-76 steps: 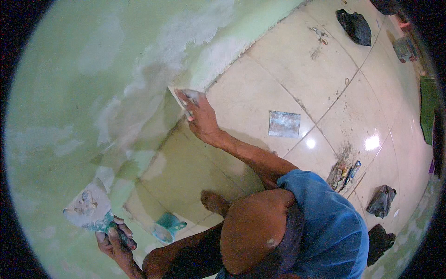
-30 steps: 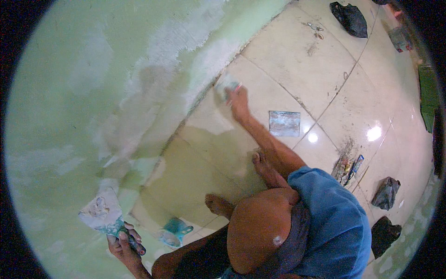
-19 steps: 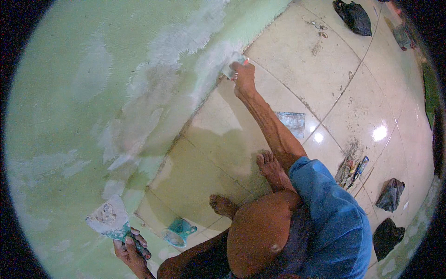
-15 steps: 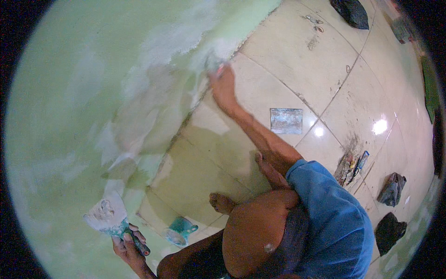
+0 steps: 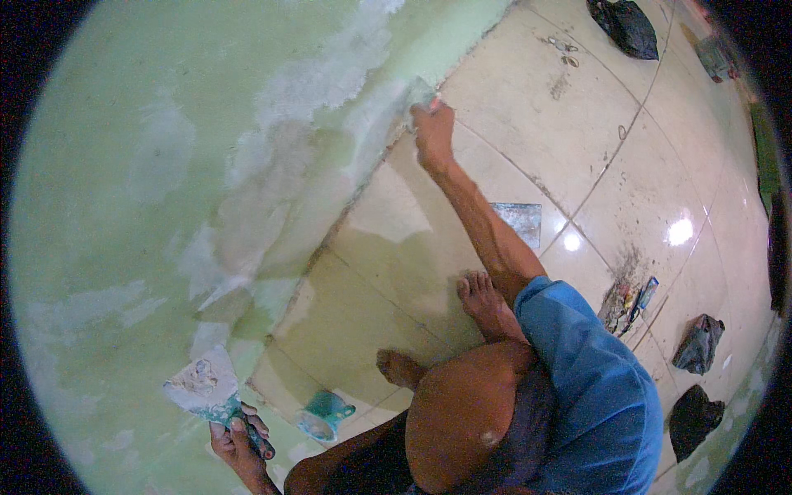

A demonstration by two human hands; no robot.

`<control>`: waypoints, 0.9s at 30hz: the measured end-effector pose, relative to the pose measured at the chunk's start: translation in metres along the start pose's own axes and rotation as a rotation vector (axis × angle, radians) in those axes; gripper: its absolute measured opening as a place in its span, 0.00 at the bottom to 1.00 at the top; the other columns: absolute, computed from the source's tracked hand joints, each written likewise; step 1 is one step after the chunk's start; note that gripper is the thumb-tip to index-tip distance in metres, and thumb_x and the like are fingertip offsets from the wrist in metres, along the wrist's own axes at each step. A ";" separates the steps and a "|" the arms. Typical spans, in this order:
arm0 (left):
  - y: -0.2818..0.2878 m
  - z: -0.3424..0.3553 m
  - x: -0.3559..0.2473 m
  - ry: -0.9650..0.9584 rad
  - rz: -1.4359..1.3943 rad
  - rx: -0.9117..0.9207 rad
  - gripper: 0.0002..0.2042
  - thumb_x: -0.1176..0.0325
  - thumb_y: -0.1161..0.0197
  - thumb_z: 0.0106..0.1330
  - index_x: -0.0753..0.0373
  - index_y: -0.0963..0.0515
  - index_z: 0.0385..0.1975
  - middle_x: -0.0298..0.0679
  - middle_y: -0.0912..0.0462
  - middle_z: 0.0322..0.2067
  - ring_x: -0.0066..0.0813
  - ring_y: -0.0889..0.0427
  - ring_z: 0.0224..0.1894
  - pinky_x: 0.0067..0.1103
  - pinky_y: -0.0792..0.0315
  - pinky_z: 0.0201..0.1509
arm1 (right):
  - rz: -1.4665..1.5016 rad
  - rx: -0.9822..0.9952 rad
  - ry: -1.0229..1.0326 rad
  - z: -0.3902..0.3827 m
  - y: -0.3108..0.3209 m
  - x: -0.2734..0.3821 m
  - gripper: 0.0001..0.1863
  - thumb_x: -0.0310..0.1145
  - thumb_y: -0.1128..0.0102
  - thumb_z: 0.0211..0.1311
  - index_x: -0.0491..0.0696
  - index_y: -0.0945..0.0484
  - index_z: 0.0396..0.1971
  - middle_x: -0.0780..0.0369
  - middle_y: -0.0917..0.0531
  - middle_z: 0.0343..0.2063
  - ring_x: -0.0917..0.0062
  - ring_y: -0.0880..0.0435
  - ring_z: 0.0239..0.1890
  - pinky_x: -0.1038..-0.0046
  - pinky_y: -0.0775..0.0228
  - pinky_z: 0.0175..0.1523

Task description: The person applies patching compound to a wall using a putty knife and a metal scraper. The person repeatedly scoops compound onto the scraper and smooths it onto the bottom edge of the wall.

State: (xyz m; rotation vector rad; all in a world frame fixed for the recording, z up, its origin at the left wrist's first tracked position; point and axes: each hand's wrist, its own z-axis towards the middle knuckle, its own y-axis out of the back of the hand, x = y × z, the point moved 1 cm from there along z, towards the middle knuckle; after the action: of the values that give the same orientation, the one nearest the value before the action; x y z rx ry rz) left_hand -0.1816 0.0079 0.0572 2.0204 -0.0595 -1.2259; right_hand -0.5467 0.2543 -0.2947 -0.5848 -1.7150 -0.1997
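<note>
The left hand (image 5: 239, 439) is curled round the dark handle of a teal-smeared, wedge-shaped putty knife (image 5: 203, 383), its paste-laden blade beyond the fingers, while the right hand (image 5: 434, 134) grips a blurred, flat, pale-green tool (image 5: 421, 90), which projects toward the patchy green wall's foot (image 5: 360, 191).

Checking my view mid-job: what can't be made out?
Head view:
Small tool: blurred, partly covered by the right hand.
Scraper: handle partly behind the left hand.
Grey plate: left part behind the right forearm.
Upper black bag: cut by the top edge.
</note>
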 end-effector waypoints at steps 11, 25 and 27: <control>-0.005 0.003 -0.005 -0.084 -0.003 0.003 0.13 0.63 0.45 0.63 0.68 0.31 0.35 0.41 0.25 0.23 0.21 0.28 0.16 0.14 0.37 0.12 | 0.184 0.193 -0.078 -0.022 0.072 0.005 0.05 0.30 0.44 0.52 0.45 0.27 0.22 0.69 0.28 0.17 0.85 0.32 0.19 0.79 0.42 0.24; -0.144 0.066 -0.045 0.292 -0.346 0.581 0.17 0.58 0.45 0.62 0.65 0.32 0.42 0.38 0.26 0.22 0.20 0.30 0.13 0.16 0.36 0.13 | 0.111 0.929 0.333 -0.094 0.103 0.136 0.16 0.36 0.42 0.59 0.43 0.21 0.43 0.62 0.18 0.39 0.81 0.21 0.38 0.75 0.30 0.46; -0.169 0.077 -0.048 0.226 -0.340 0.712 0.17 0.57 0.45 0.61 0.64 0.32 0.42 0.37 0.26 0.22 0.20 0.30 0.13 0.18 0.35 0.14 | 0.087 0.961 0.511 -0.092 0.106 0.151 0.16 0.37 0.42 0.59 0.43 0.21 0.42 0.61 0.18 0.41 0.80 0.20 0.38 0.76 0.30 0.46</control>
State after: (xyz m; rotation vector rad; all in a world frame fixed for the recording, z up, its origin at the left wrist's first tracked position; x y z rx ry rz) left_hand -0.3222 0.1032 -0.0318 2.8738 -0.0474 -1.2833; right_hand -0.4336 0.3457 -0.1485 0.1141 -1.0972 0.4879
